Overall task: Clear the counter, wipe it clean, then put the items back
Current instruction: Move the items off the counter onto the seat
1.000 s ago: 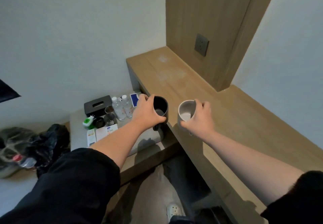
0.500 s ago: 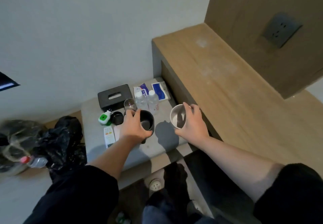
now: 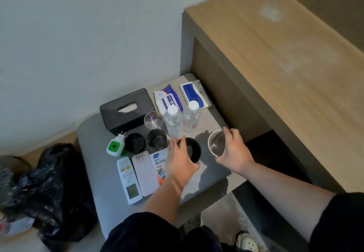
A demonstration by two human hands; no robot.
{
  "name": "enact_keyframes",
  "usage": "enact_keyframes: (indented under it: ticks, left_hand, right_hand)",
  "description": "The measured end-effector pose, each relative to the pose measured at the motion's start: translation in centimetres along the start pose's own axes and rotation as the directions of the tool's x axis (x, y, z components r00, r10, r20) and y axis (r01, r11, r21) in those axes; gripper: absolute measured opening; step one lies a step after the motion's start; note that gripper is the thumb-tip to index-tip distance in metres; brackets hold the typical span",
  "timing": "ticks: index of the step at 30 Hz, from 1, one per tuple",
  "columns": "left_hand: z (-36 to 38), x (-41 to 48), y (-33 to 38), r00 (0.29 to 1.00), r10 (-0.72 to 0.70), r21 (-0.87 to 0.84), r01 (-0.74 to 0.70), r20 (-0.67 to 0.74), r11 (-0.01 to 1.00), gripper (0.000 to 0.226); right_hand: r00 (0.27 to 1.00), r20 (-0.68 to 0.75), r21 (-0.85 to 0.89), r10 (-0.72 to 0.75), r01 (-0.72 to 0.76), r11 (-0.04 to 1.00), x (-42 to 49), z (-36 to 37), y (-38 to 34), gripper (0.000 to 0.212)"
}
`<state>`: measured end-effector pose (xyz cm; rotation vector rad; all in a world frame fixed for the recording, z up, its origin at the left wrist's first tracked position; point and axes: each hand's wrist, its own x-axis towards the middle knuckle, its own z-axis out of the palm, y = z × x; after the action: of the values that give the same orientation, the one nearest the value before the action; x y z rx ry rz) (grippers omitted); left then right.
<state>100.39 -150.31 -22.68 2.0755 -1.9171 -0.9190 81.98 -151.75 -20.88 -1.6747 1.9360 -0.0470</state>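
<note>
My left hand (image 3: 180,160) grips a black mug (image 3: 194,150) by its rim, low over the grey padded stool (image 3: 102,192). My right hand (image 3: 234,151) holds a white mug (image 3: 216,143) just right of it, above the stool's right part. Whether either mug touches the stool I cannot tell. The wooden counter (image 3: 285,55) at the right is bare, with pale smudges on it.
On the stool stand a black tissue box (image 3: 126,110), two water bottles (image 3: 173,122), a clear glass (image 3: 153,121), a dark glass (image 3: 156,139), a black lid (image 3: 135,142), a green plug-in device (image 3: 115,145), a white remote (image 3: 129,180), packets (image 3: 167,100). Black bags (image 3: 51,183) lie at left.
Both hands carried the mugs from over the counter's edge down and left to the stool. My view has tilted down toward the stool.
</note>
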Motion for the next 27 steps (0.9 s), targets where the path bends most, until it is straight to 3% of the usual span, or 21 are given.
enact_keyframes:
  ticks: [7,16,20,27]
  left_hand:
    - [3.1,3.0,-2.1,0.998,0.063,0.079,-0.064,0.012,0.995,0.093]
    - [4.7,4.6,-2.6,1.000,0.011,0.134,-0.014,0.022,0.991,0.100]
    - [5.2,5.1,-2.5,0.998,-0.004,0.098,0.009,-0.055,0.995,0.097]
    - [4.8,5.1,-2.3,0.998,-0.060,0.154,0.064,-0.031,0.986,0.095]
  right_hand:
    - [1.000,-0.011,0.017,0.009,-0.009,1.000,3.4,3.5,0.1,0.103]
    - [0.997,0.047,0.056,-0.063,0.060,0.997,5.7,4.9,0.6,0.100]
    - [0.997,0.024,0.101,-0.075,0.072,0.992,6.0,5.2,0.2,0.099]
    - [0.996,0.076,-0.013,-0.036,0.037,0.999,5.8,5.0,-0.8,0.099]
